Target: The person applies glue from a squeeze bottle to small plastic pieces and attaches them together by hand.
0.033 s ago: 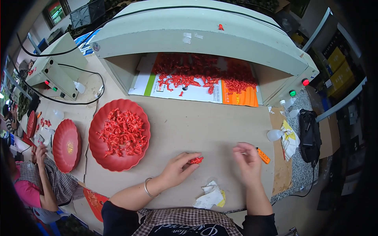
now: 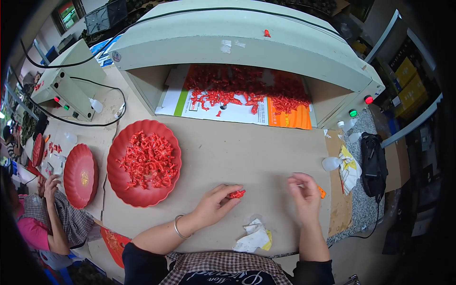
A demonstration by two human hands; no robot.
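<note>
One red piece (glossy) in left hand, one crumpled scrap nearby

The left hand holds a small red piece

Glossy red piece, matt tabletop
The piece looks like plastic, the tabletop like brown card; the scalloped bowl is smooth plastic, the bangle polished metal, the cabinet smoothly painted, the slab speckled like stone.

A dark-framed window sits in the pale wall — far upper left.
</note>
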